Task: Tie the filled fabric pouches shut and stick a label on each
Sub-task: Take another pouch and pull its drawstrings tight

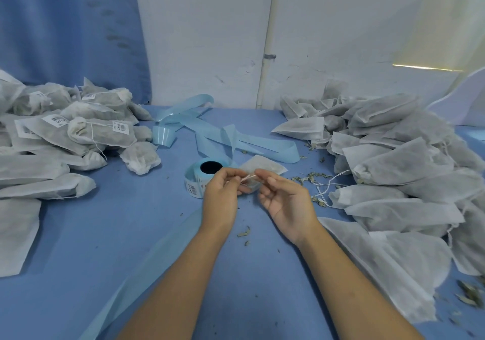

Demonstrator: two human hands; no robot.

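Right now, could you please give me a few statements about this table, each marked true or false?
1. The left hand and right hand pinch the drawstring of one pouch. True.
2. The label roll lies right of the right hand. False: it sits beside the left hand.
3. Pouches in the left pile carry labels. True.
4. Pouches in the right pile carry labels too. False: no labels show there.

2 hands (223,192) (286,200) on pouch (265,167) string (248,178)
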